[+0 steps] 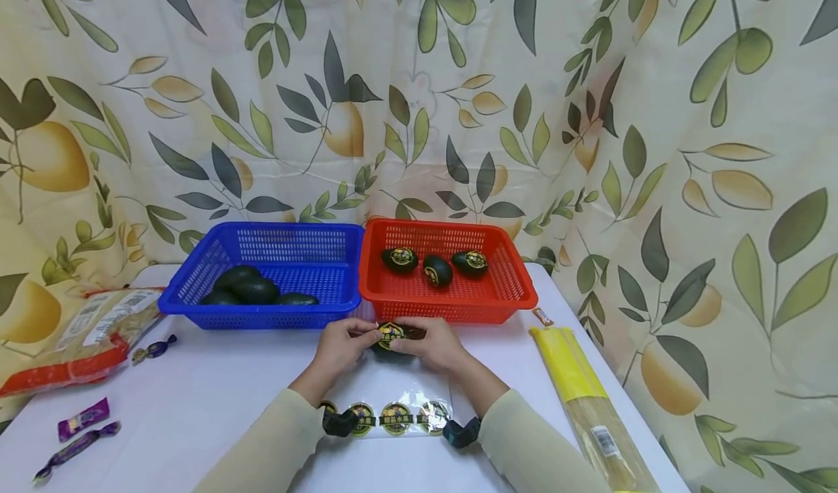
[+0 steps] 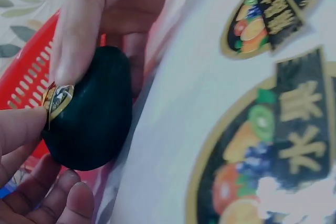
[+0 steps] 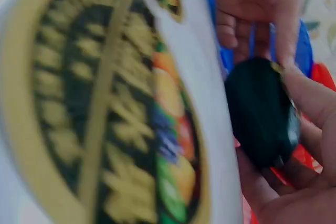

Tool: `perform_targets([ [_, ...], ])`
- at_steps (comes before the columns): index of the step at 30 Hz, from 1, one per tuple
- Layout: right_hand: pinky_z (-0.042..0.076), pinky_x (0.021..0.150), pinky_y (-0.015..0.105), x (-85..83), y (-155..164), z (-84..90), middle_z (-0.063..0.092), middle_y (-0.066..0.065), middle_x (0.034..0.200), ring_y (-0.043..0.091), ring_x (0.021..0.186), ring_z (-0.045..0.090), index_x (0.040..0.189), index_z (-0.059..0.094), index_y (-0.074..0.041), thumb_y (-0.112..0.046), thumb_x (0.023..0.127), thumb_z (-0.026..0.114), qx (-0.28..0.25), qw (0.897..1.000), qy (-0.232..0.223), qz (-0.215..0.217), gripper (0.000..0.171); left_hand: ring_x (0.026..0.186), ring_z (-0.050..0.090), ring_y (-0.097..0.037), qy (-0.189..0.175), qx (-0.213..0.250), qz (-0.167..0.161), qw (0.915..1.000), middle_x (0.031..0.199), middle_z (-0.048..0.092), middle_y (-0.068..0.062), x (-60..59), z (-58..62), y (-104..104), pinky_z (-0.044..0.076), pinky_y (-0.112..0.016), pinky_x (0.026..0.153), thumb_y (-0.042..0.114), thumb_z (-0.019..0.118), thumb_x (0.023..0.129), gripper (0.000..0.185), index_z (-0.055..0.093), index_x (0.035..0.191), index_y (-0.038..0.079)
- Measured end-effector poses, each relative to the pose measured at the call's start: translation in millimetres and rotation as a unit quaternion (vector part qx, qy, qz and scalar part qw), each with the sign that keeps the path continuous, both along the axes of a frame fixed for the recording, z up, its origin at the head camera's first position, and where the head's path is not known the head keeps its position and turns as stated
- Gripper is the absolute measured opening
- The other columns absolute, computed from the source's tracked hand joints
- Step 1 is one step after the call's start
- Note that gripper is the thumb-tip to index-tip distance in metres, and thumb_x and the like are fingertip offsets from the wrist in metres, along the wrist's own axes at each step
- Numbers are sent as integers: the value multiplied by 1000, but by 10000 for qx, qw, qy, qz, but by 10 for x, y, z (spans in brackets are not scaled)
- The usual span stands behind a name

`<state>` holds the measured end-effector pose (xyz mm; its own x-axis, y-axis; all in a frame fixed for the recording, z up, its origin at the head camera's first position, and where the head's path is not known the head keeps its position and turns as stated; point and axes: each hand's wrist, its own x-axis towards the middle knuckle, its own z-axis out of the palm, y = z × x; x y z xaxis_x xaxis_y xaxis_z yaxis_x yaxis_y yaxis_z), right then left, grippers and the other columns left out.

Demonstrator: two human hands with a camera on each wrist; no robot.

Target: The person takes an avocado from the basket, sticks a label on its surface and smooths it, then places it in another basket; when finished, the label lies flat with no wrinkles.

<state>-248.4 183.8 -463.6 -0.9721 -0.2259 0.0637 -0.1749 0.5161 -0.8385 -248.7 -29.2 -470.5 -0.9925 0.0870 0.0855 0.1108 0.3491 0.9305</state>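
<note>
A dark green avocado [image 1: 393, 357] is held between both hands over the white table, close in front of the red basket. My left hand [image 1: 340, 346] grips its left side, and my right hand [image 1: 437, 343] holds the right. A round gold-and-black fruit sticker [image 1: 390, 334] lies on the avocado's upper face, with fingertips pressing at its edges. In the left wrist view, the sticker [image 2: 59, 99] wraps over the curve of the dark skin. Closer to me, a clear sheet of similar round stickers [image 1: 396, 419] lies between my forearms.
A blue basket [image 1: 262, 318] with several unlabelled avocados [image 1: 255, 289] stands at the back left. Beside it, the red basket [image 1: 445, 309] has three stickered avocados [image 1: 438, 270]. Noodle packs lie left [image 1: 85, 340] and right [image 1: 589, 406], with wrapped candies [image 1: 84, 418] at left.
</note>
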Motion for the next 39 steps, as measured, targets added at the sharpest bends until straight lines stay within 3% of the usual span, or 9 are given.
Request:
perform_targets([
  [4,54,89,36,21,-49,1,76,1,114,17,102,65,128,73,-20,-38,84,86,606,9967,506,173,49,75,62,-13,-153,97,70,9998,91,73,-5,43,4,-22,53,-25,62,24,78,94,19,78,104,8],
  [9,52,95,40,70,67,59,73,0,115,18,105,63,127,71,-22,-38,85,84,586,9973,229,373,47,76,61,-17,-402,430,465,9972,85,69,-5,93,20,-58,54,-27,67,38,71,99,32,75,96,7],
  [13,51,99,43,161,262,166,72,-1,118,19,110,62,127,71,-26,-39,86,83,654,9961,-2,584,44,79,65,-20,-510,526,474,9962,85,70,-6,96,32,-56,58,-30,71,39,71,99,34,75,94,5],
  [17,52,99,42,230,439,471,69,1,124,24,115,60,129,69,-28,-38,90,81,334,9961,-211,784,42,83,67,-22,-728,699,278,9945,90,72,-9,54,36,-11,61,-33,75,35,72,99,31,76,101,4],
  [20,55,95,39,166,543,803,67,5,127,28,116,60,133,66,-26,-36,91,80,121,9970,-179,749,45,86,69,-23,-972,1166,63,9884,98,74,-14,17,64,61,62,-34,77,33,70,100,34,74,110,1],
  [23,56,94,39,-27,597,1120,65,8,129,30,117,59,137,62,-23,-37,92,79,239,9981,-57,570,50,93,72,-25,-1195,1849,-132,9754,110,75,-19,-15,118,157,63,-35,80,34,68,102,40,71,120,-1],
  [26,56,99,44,-343,593,1322,62,9,134,30,121,57,144,57,-20,-42,95,75,478,9977,-33,477,57,96,71,-26,-1400,2519,-221,9573,117,73,-20,-49,181,234,62,-33,84,36,66,103,44,66,125,-2],
  [32,46,113,53,-935,466,1393,58,9,141,31,128,54,150,53,-20,-47,97,70,870,9934,-544,508,62,90,67,-20,-1686,3526,-155,9203,112,73,-15,-91,249,344,59,-29,84,31,61,106,36,58,124,-1],
  [39,46,112,53,-1381,245,1183,56,12,142,33,129,53,154,49,-13,-41,99,69,1291,9807,-1165,896,65,84,66,-17,-1697,3617,-73,9167,101,73,-9,-121,214,390,59,-28,82,29,57,108,33,60,121,-1],
])
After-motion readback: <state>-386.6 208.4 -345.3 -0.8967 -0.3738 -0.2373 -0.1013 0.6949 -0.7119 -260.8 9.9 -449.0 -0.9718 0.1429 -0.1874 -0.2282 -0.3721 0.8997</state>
